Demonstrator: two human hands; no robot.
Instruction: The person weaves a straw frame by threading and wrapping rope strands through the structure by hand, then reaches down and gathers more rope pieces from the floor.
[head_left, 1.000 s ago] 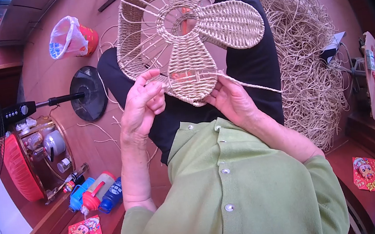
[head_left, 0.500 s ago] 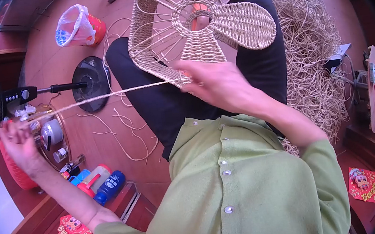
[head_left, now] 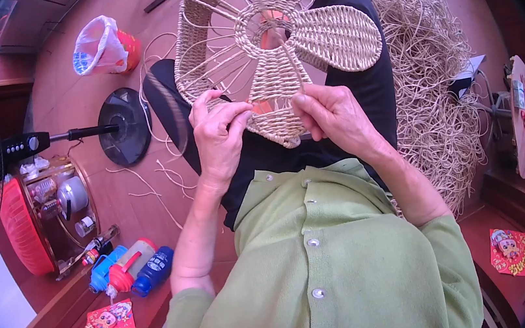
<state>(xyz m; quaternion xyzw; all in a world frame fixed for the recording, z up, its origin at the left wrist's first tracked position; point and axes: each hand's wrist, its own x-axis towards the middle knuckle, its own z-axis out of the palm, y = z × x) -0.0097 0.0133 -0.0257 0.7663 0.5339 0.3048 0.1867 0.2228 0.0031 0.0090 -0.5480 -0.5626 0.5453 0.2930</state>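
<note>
On my lap rests a woven cord piece with petal-shaped panels around a ring and a deep side wall. Some petals are filled with weave, while the left ones show bare spokes. My left hand is at the lower petal's left edge, thumb and forefinger pinched; what lies between them is hidden. At that petal's right edge, my right hand pinches a cord that runs up across the petal towards the ring. A blurred loop of cord hangs left of my left hand.
A large heap of loose cord lies to the right. On the left are a lined bin, a fan base, a red basin-like cover and several bottles. Cord ends trail on the floor.
My left hand has come from the far left, where it held the cord stretched out, to the lower petal. My right hand has shifted slightly right, and the taut cord is now slack.
</note>
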